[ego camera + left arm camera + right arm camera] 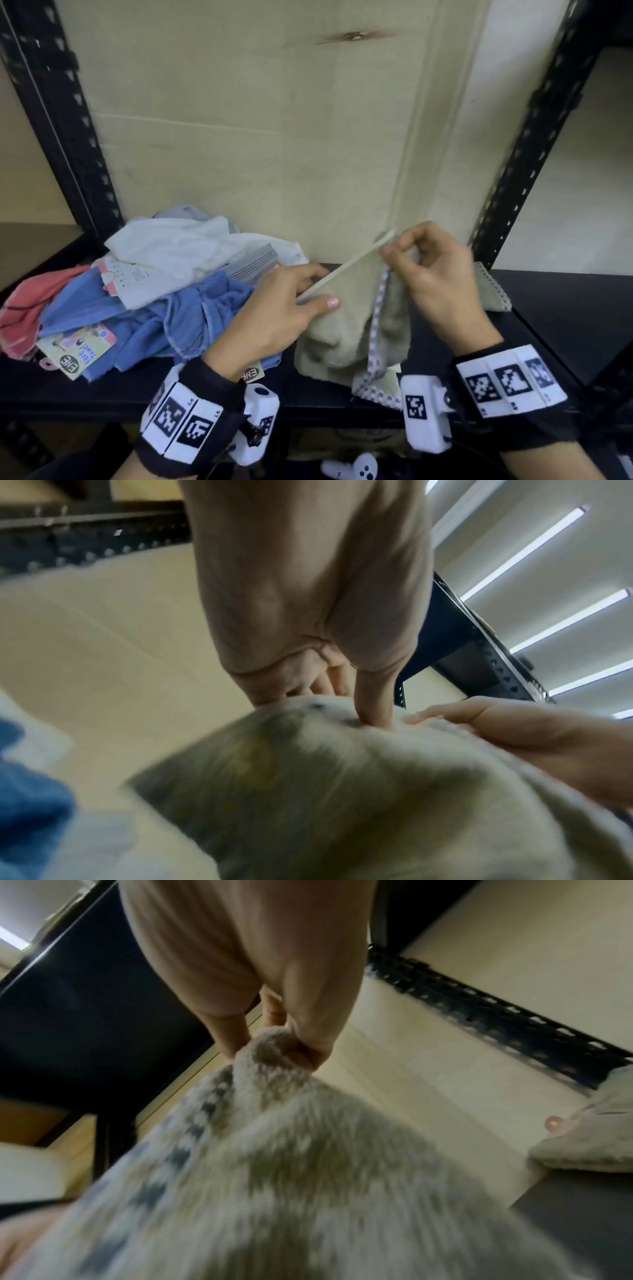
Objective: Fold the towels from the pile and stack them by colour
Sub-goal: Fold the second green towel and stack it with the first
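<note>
A black metal shelving unit (pixel 548 308) with perforated uprights carries everything, backed by a pale wooden panel (pixel 257 137). On the shelf's left side sits the unfolded pile of towels (pixel 154 284): a white cotton one (pixel 191 250) on top, a crumpled blue terry one (pixel 191 318) below it, a coral-pink one (pixel 24 308) at the far left, and a grey one barely showing behind. Printed card labels (pixel 78 349) are attached to some of them.

In front of the person, just right of the pile, hangs a beige terry towel with a blue-and-white checked border (pixel 352 329); its lower part rests bunched on the shelf. The left hand (pixel 284 308) pinches its upper edge between thumb and fingers, and the right hand (pixel 435 274) pinches the same edge at a gathered corner, which the right wrist view shows bunched between the fingertips. The two hands sit near each other, with a short stretch of taut edge between them.

Behind the right hand, a second beige towel with a matching checked edge (pixel 493 291) lies flat on the shelf, apparently folded and starting the beige stack.

As a judgement, the task is early: one towel seems done, one is being opened out for folding, and the whole pile remains, with no other colour stacks visible yet.
</note>
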